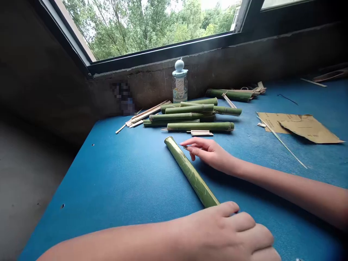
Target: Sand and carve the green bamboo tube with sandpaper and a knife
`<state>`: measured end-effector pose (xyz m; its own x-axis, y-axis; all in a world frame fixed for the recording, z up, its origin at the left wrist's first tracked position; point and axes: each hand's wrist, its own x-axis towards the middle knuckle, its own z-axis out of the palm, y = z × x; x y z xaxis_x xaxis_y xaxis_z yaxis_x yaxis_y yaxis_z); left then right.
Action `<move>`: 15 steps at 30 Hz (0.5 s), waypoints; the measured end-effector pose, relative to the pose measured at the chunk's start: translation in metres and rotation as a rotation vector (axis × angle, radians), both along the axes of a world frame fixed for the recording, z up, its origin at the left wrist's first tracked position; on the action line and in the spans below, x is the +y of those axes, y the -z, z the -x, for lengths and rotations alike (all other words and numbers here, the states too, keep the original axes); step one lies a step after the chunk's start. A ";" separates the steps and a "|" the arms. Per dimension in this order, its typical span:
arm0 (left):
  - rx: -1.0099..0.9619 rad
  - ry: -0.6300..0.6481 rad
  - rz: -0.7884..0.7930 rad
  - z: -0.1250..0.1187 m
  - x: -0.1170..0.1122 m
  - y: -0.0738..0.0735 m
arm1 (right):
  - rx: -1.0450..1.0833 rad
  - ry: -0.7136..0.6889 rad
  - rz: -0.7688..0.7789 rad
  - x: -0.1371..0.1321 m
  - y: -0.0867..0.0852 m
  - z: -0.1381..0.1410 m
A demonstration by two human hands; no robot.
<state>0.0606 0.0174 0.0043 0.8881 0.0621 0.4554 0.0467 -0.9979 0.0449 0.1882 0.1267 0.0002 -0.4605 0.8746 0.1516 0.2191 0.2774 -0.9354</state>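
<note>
A green bamboo tube [190, 170] lies at a slant on the blue table, with pale scraped strips along its skin. My left hand [231, 232] is closed over its near end, which the hand hides. Beside the tube's far end, my right hand [208, 150] is in a pinch just to the right of it. Something small and dark shows at the thumb and fingertip, too small to name. Beyond both hands, several cut bamboo tubes [190, 116] lie in a pile, with a short split bamboo piece [201, 133] in front.
Bamboo strips [146, 113] lie left of the pile. Behind it stands a clear bottle [179, 83] with a light blue lid. More split bamboo [231, 95] lies by the wall. Brown sandpaper-like sheets [307, 127] and a thin strip [285, 145] are at right on the blue table [116, 174].
</note>
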 end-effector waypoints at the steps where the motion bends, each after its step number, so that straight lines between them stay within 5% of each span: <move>1: -0.002 0.021 0.007 0.002 0.002 -0.002 | -0.007 -0.021 -0.007 -0.004 0.000 -0.002; 5: -0.028 0.051 0.015 0.020 0.012 -0.013 | -0.034 -0.008 0.005 -0.019 0.000 -0.012; 8: -0.046 -0.075 -0.016 0.059 0.043 -0.022 | -0.070 0.041 0.049 -0.028 -0.002 -0.020; 10: -0.119 -0.301 0.026 0.100 0.084 -0.023 | -0.092 0.068 0.092 -0.030 -0.001 -0.024; 15: -0.327 -1.180 0.246 0.213 0.204 -0.013 | -0.022 0.074 0.214 -0.019 0.004 -0.025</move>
